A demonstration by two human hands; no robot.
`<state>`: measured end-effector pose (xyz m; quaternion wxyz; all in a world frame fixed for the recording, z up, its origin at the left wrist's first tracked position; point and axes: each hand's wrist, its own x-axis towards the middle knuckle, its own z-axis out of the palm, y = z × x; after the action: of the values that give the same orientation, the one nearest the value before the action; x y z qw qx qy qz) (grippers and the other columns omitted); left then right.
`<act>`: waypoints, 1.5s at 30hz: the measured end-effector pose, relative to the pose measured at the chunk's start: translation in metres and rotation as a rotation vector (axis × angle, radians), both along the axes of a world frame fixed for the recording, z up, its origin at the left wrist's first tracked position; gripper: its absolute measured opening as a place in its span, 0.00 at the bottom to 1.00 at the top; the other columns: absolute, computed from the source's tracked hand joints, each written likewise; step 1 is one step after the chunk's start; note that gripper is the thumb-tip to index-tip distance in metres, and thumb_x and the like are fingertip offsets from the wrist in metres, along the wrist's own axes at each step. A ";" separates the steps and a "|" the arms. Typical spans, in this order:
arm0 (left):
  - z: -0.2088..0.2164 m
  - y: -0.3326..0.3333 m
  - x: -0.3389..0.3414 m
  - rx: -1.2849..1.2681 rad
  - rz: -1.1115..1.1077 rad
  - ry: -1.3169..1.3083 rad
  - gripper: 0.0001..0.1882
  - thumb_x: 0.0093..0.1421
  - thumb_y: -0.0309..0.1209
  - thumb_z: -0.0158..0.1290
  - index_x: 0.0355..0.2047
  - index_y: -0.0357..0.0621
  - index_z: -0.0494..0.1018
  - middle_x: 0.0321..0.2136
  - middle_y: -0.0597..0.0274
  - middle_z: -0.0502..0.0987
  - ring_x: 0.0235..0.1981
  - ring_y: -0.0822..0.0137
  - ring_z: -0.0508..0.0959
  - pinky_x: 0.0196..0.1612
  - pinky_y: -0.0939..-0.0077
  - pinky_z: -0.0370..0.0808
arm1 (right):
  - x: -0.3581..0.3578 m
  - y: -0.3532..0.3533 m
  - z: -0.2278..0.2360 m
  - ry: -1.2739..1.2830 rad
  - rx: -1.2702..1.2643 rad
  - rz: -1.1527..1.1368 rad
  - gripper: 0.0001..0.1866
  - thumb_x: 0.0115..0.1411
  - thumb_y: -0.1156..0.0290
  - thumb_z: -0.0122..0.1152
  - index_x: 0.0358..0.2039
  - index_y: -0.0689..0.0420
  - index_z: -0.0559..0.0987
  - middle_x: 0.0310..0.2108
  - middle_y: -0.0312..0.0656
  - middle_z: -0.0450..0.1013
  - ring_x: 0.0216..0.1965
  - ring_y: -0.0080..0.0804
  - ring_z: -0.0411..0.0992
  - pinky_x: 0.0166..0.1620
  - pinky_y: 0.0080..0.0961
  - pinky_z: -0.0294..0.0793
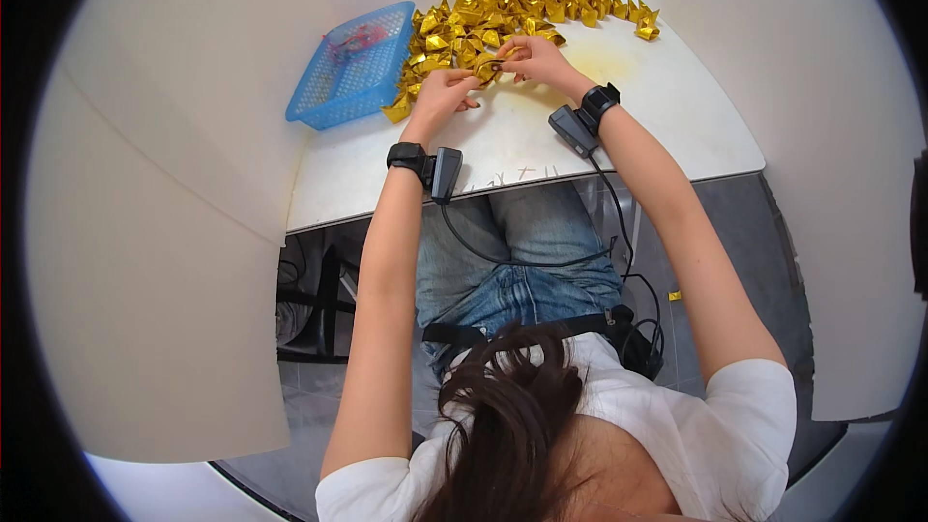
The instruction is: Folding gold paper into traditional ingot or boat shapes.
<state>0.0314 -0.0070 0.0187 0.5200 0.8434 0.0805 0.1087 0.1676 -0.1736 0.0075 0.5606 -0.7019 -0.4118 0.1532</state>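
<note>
Between my two hands, above the white table (657,126), is a folded gold foil paper ingot (486,70). My left hand (445,99) pinches its left side with thumb and fingertips. On the opposite side, the fingers of my right hand (537,62) are closed on its upper right edge. Just beyond both hands lies a heap of similar gold paper ingots (474,14), some of them standing in a row toward the far right. Parts of the held ingot are covered by my fingers.
A blue perforated plastic basket (353,114) stands at the table's left, with something reddish (364,38) inside. White partitions (174,135) rise on both sides. Black devices (445,175) are strapped to my wrists, with a cable (512,262) hanging over my lap. A small gold scrap (675,296) lies on the floor.
</note>
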 end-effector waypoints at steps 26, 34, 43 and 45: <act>-0.010 0.021 -0.013 -0.355 -0.015 -0.074 0.25 0.56 0.33 0.49 0.52 0.33 0.62 0.36 0.60 0.74 0.27 0.75 0.78 0.28 0.91 0.71 | -0.010 0.004 0.000 0.213 0.008 0.132 0.18 0.63 0.60 0.42 0.37 0.59 0.76 0.30 0.38 0.77 0.22 0.17 0.68 0.28 0.12 0.66; -0.005 0.018 -0.016 -0.445 -0.002 -0.087 0.25 0.56 0.31 0.48 0.53 0.35 0.60 0.35 0.64 0.73 0.29 0.74 0.78 0.29 0.89 0.71 | -0.007 0.005 -0.002 0.231 0.003 0.084 0.18 0.62 0.59 0.44 0.36 0.58 0.78 0.28 0.36 0.77 0.21 0.16 0.67 0.26 0.12 0.64; -0.003 0.018 -0.018 -0.453 -0.026 -0.069 0.25 0.56 0.32 0.45 0.53 0.32 0.59 0.31 0.60 0.76 0.24 0.75 0.75 0.28 0.87 0.71 | -0.004 0.004 -0.002 0.255 0.043 0.032 0.16 0.60 0.59 0.50 0.31 0.58 0.79 0.26 0.35 0.77 0.20 0.15 0.67 0.25 0.12 0.63; -0.003 0.018 -0.018 -0.438 -0.052 -0.053 0.23 0.56 0.32 0.45 0.51 0.33 0.61 0.32 0.60 0.76 0.24 0.75 0.74 0.28 0.87 0.71 | -0.006 0.003 0.000 0.286 0.071 0.014 0.15 0.59 0.60 0.51 0.30 0.57 0.79 0.26 0.35 0.77 0.20 0.14 0.67 0.26 0.11 0.63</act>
<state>0.0135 0.0113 0.0157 0.6952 0.7091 0.0666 0.0972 0.1619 -0.1708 0.0076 0.6369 -0.6499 -0.3378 0.2407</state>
